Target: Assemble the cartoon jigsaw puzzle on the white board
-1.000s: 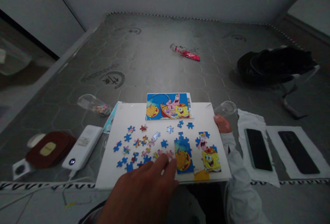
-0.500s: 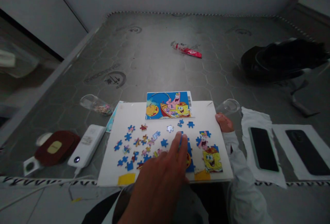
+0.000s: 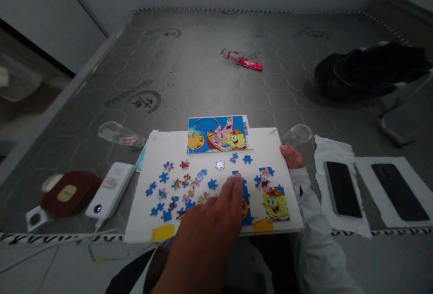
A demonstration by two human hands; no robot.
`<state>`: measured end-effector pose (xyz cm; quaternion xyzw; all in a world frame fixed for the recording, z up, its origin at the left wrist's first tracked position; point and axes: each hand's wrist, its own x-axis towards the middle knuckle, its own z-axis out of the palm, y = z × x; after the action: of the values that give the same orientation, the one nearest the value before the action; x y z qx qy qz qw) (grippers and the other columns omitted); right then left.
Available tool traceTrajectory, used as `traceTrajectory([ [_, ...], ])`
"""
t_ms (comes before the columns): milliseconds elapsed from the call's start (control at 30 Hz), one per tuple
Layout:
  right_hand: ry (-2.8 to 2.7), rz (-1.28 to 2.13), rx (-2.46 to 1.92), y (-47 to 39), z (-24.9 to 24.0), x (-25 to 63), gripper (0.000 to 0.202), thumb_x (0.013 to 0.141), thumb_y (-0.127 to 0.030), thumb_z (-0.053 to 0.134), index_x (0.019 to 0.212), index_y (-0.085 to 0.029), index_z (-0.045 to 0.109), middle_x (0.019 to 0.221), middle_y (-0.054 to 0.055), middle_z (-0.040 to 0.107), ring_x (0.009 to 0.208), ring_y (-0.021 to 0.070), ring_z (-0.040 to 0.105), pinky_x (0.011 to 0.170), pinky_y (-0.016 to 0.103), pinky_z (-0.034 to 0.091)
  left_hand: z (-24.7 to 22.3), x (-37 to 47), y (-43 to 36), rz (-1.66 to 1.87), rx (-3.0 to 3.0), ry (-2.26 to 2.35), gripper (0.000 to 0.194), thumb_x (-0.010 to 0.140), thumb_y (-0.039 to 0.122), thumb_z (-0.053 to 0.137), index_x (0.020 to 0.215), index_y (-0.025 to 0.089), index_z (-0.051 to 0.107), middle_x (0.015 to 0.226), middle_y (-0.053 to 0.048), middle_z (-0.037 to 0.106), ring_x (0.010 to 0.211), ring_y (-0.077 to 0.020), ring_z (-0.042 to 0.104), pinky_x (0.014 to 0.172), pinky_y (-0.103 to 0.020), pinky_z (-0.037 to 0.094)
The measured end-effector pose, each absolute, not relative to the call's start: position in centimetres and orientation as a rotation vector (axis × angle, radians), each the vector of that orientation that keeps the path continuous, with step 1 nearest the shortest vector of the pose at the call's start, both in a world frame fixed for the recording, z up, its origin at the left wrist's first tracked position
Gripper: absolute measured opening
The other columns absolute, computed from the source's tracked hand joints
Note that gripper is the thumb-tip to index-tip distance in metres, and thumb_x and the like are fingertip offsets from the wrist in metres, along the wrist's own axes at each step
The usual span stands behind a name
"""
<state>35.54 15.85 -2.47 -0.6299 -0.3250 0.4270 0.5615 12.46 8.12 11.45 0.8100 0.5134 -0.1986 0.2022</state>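
The person's right sleeve (image 3: 320,240) is pale grey, long and loosely creased, with a small dark opening (image 3: 301,190) near the cuff (image 3: 299,176); the left hand (image 3: 216,210) is bare; the legwear (image 3: 279,262) is dark.

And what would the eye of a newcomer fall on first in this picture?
Probably the colourful puzzle pieces, loose on the left part of the white board, with the left hand over the board's near middle. Next comes the bright cartoon card at the board's far edge. Farther back, a red packet stands out against the grey tabletop.
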Motion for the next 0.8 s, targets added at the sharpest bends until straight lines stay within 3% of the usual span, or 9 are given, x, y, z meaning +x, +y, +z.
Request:
traceTrajectory([
  [167, -0.763, 1.008, -1.497, 15.7, -2.2, 35.5, 0.046, 0.071, -0.050, 0.075, 0.056, -0.024, 0.040, 0.050, -0.008, 0.035, 0.047, 0.0070, 0.027, 0.044, 0.025, 0.021, 11.3, 12.4, 8.0, -0.539, 2.343, 1.388, 0.072, 0.095, 0.007, 0.047, 0.162, 0.019, 0.025, 0.165, -0.008, 0.037, 0.122, -0.0248, 0.067, 0.078, -0.037, 0.068],
  [333, -0.755, 1.006, -1.487, 15.9, -2.7, 35.8, 0.043, 0.071, -0.046, 0.074, 0.057, -0.024, 0.040, 0.051, -0.008, 0.036, 0.048, 0.0065, 0.029, 0.046, 0.026, 0.020, 11.2, 12.3, 7.9, -0.517, 2.321, 1.381, 0.063, 0.101, 0.017, 0.043, 0.162, 0.018, 0.025, 0.162, -0.010, 0.043, 0.118, -0.0253, 0.070, 0.076, -0.038, 0.068],
  [500, -0.767, 0.989, -1.474, 16.3, -3.3, 36.1, 0.047, 0.064, -0.052, 0.077, 0.056, -0.024, 0.040, 0.049, -0.008, 0.034, 0.049, 0.0066, 0.027, 0.046, 0.026, 0.018, 11.2, 12.3, 7.8, -0.491, 2.326, 1.395, 0.070, 0.097, 0.013, 0.048, 0.162, 0.019, 0.024, 0.162, -0.010, 0.044, 0.117, -0.0252, 0.070, 0.079, -0.038, 0.068],
  [667, -0.789, 0.979, -1.479, 16.0, -2.8, 35.9, 0.045, 0.069, -0.050, 0.075, 0.056, -0.024, 0.041, 0.051, -0.007, 0.034, 0.051, 0.0075, 0.028, 0.048, 0.026, 0.020, 11.5, 11.8, 7.9, -0.520, 2.331, 1.376, 0.070, 0.096, 0.012, 0.048, 0.162, 0.020, 0.027, 0.163, -0.010, 0.042, 0.119, -0.0260, 0.068, 0.076, -0.037, 0.067],
  [800, -0.785, 0.983, -1.477, 15.9, -2.4, 35.7, 0.046, 0.068, -0.050, 0.077, 0.055, -0.024, 0.041, 0.051, -0.008, 0.034, 0.050, 0.0082, 0.028, 0.047, 0.026, 0.020, 11.9, 11.0, 7.9, -0.510, 2.375, 1.435, 0.075, 0.089, 0.015, 0.063, 0.158, 0.026, 0.037, 0.150, -0.011, 0.057, 0.107, -0.0268, 0.072, 0.071, -0.036, 0.066],
])
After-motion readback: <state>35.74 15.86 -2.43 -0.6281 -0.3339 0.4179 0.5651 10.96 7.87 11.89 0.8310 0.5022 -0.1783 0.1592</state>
